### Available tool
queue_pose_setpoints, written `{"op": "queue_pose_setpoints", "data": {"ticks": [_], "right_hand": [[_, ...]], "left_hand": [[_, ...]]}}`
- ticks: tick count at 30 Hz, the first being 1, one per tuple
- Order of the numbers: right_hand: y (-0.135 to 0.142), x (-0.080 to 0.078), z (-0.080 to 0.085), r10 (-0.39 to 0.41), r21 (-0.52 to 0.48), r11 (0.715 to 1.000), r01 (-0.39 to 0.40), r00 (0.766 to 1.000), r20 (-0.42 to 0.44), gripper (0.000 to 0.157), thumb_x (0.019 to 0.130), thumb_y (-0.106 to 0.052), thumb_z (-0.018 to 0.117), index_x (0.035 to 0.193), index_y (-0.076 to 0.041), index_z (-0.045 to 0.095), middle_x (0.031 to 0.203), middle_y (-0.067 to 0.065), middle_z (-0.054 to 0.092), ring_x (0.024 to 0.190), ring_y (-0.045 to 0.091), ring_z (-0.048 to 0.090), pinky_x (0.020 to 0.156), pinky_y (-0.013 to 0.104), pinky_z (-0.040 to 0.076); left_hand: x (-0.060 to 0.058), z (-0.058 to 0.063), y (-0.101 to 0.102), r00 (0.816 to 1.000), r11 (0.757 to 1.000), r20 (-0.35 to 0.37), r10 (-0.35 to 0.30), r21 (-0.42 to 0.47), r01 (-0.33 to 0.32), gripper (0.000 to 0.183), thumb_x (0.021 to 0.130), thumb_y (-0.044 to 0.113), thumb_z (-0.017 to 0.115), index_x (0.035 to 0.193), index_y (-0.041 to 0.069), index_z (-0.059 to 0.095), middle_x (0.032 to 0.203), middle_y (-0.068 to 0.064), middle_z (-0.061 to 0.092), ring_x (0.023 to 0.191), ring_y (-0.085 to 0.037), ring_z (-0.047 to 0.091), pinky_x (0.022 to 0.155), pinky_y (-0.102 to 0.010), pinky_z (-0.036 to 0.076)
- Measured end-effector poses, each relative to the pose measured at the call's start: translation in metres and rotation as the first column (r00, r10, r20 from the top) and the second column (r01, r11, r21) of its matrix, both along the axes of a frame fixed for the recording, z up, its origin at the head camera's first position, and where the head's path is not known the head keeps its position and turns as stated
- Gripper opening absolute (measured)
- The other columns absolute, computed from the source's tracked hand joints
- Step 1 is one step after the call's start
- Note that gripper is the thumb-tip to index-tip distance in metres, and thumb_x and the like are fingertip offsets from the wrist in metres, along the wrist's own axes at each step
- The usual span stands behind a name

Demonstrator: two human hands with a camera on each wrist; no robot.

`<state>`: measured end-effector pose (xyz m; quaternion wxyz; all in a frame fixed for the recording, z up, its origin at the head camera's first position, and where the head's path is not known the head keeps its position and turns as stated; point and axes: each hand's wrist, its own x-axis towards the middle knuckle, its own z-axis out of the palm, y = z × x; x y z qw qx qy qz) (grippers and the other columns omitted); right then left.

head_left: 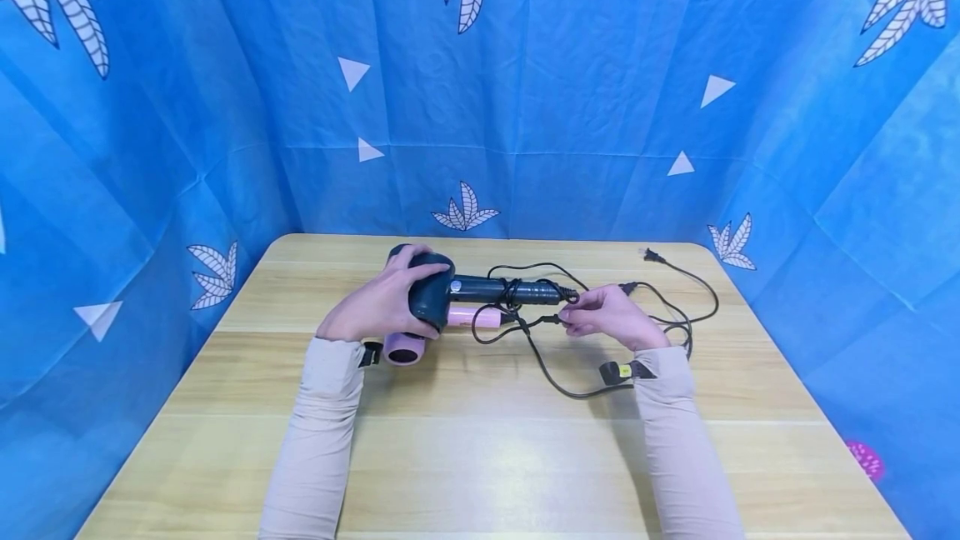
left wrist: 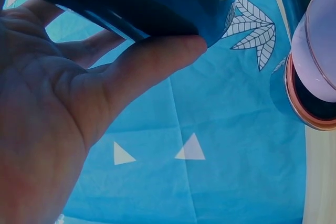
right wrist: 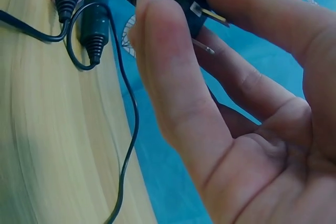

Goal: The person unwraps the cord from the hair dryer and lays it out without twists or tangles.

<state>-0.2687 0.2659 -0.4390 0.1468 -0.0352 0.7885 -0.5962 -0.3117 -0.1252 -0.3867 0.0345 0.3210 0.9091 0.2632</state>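
My left hand (head_left: pixel 381 304) grips the thick head of a dark green hair dryer (head_left: pixel 432 300), fingers over the top and thumb beneath. Its handle points right, with black cord wound around it. Between the fingertips of my right hand (head_left: pixel 613 320) is a black power plug (right wrist: pixel 181 3); two metal prongs show in the right wrist view. Below the held dryer lies a pink hair dryer (head_left: pixel 474 317), partly covered. A second dark green handle (right wrist: pixel 95 17) lies beside the pink one in the right wrist view; its dryer is mostly hidden in the head view.
Black cords (head_left: pixel 577 395) loop over the wooden table (head_left: pixel 487 473) around the right hand. Another plug (head_left: pixel 652 255) lies at the back right, and a further black plug (head_left: pixel 628 287) sits just behind the right hand. Blue patterned cloth (head_left: pixel 600 65) surrounds the table.
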Motion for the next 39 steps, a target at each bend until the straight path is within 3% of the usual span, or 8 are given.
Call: {"op": "queue_pose_setpoints", "data": {"ticks": [8, 16, 21, 24, 28, 31, 33, 39], "right_hand": [[0.003, -0.003, -0.006, -0.074, -0.005, 0.997, 0.074, 0.997, -0.023, 0.031, 0.09, -0.006, 0.077, 0.113, 0.012, 0.068, 0.112, 0.03, 0.073, 0.09, 0.031, 0.078, 0.087, 0.039, 0.063], [0.004, -0.007, -0.011, -0.177, -0.098, 0.98, 0.173, 0.983, -0.042, 0.035, 0.094, 0.007, 0.065, 0.123, 0.023, 0.057, 0.109, 0.029, 0.074, 0.08, 0.014, 0.077, 0.084, 0.03, 0.063], [0.005, -0.009, -0.011, -0.266, -0.127, 0.958, 0.258, 0.963, -0.051, 0.037, 0.097, 0.001, 0.063, 0.128, 0.02, 0.059, 0.116, 0.023, 0.074, 0.083, 0.01, 0.077, 0.086, 0.028, 0.062], [0.005, -0.01, -0.011, -0.318, -0.079, 0.947, 0.312, 0.945, -0.077, 0.037, 0.097, -0.008, 0.069, 0.126, 0.014, 0.064, 0.123, 0.024, 0.072, 0.083, 0.008, 0.077, 0.085, 0.026, 0.062], [0.005, -0.011, -0.01, -0.371, -0.041, 0.929, 0.369, 0.921, -0.115, 0.043, 0.094, -0.019, 0.077, 0.124, 0.01, 0.068, 0.112, 0.011, 0.078, 0.081, 0.004, 0.075, 0.08, 0.02, 0.061], [0.004, -0.012, -0.009, -0.397, -0.121, 0.916, 0.383, 0.91, -0.121, 0.045, 0.093, -0.017, 0.077, 0.125, 0.013, 0.065, 0.096, -0.004, 0.079, 0.08, 0.004, 0.075, 0.08, 0.021, 0.061], [0.003, -0.012, -0.008, -0.41, -0.183, 0.904, 0.385, 0.904, -0.124, 0.046, 0.093, -0.014, 0.077, 0.125, 0.015, 0.063, 0.09, -0.007, 0.079, 0.079, 0.006, 0.076, 0.081, 0.023, 0.062], [0.001, -0.01, -0.004, -0.458, -0.344, 0.852, 0.395, 0.88, -0.124, 0.037, 0.094, -0.007, 0.074, 0.121, 0.016, 0.065, 0.087, -0.002, 0.08, 0.077, 0.011, 0.078, 0.081, 0.026, 0.062]], "left_hand": [[0.002, 0.001, 0.002, 1.0, 1.0, 0.019, 0.002, -0.007, -0.002, 0.097, 0.066, 0.041, 0.098, 0.15, 0.03, 0.053, 0.163, -0.004, 0.026, 0.144, -0.036, 0.038, 0.103, -0.059, 0.054], [0.005, 0.003, 0.006, 0.999, 1.0, 0.04, 0.002, -0.014, -0.002, 0.095, 0.068, 0.04, 0.097, 0.151, 0.032, 0.052, 0.164, -0.003, 0.024, 0.145, -0.037, 0.036, 0.101, -0.061, 0.054], [0.006, 0.004, 0.007, 0.999, 1.0, 0.054, 0.002, -0.016, -0.001, 0.094, 0.068, 0.041, 0.097, 0.15, 0.034, 0.052, 0.164, -0.001, 0.024, 0.145, -0.036, 0.035, 0.1, -0.061, 0.055], [0.006, 0.003, 0.008, 0.999, 1.0, 0.051, -0.003, -0.015, 0.003, 0.093, 0.069, 0.041, 0.097, 0.15, 0.034, 0.053, 0.164, -0.001, 0.025, 0.144, -0.036, 0.035, 0.1, -0.061, 0.055], [0.007, 0.003, 0.008, 0.999, 1.0, 0.041, -0.01, -0.022, 0.011, 0.093, 0.069, 0.041, 0.097, 0.15, 0.033, 0.053, 0.163, -0.002, 0.026, 0.144, -0.036, 0.036, 0.101, -0.06, 0.055], [0.008, 0.003, 0.009, 0.999, 1.0, 0.038, -0.014, -0.025, 0.015, 0.092, 0.069, 0.041, 0.097, 0.15, 0.032, 0.053, 0.163, -0.002, 0.026, 0.143, -0.036, 0.037, 0.101, -0.06, 0.055], [0.008, 0.003, 0.01, 0.999, 0.999, 0.037, -0.017, -0.03, 0.018, 0.092, 0.069, 0.041, 0.096, 0.15, 0.032, 0.053, 0.162, -0.002, 0.027, 0.143, -0.035, 0.037, 0.102, -0.06, 0.054], [0.008, 0.001, 0.014, 0.999, 0.999, 0.022, -0.031, -0.037, 0.032, 0.091, 0.069, 0.041, 0.096, 0.149, 0.03, 0.055, 0.16, -0.001, 0.029, 0.142, -0.033, 0.037, 0.103, -0.059, 0.054]]}}
